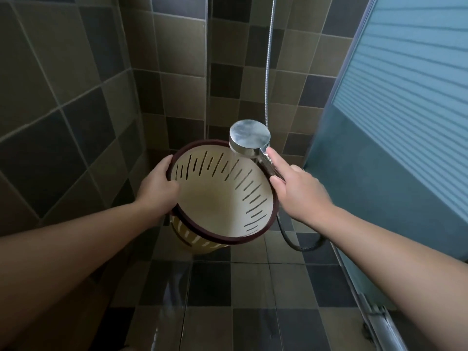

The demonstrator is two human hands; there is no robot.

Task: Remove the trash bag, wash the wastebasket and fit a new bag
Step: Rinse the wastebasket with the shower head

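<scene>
The wastebasket (222,193) is held in mid-air at the centre of the view, above the tiled shower floor (253,287), and is tilted so that its open mouth faces up and toward the camera. Its body is cream-coloured with rows of narrow vertical slots around the upper wall; a dark brown rim band runs around the mouth. No bag is fitted inside; the bare inner wall and base are visible. The left hand (158,186) grips the left side of the rim, with the thumb curled over the band onto the inner wall and the remaining fingers wrapped around the outside. The right hand (291,186) is clamped around the handle of the shower head (249,138), with the index finger extended along the top of the handle and the other fingers curled beneath it. The shower head is a round chrome unit positioned just above the far right edge of the wastebasket rim, its spray face directed down into the mouth. Fine streams of water run from the face onto the slotted inner wall. The metal hose (268,72) hangs down from the top of the view behind the shower head; a further loop of it curves below the right hand, near the floor. Tiled walls (76,97) in mixed dark and tan squares enclose the left and far sides. A frosted, horizontally ribbed shower door (405,110) stands at the right, with its metal track running along the floor at the near right.
</scene>
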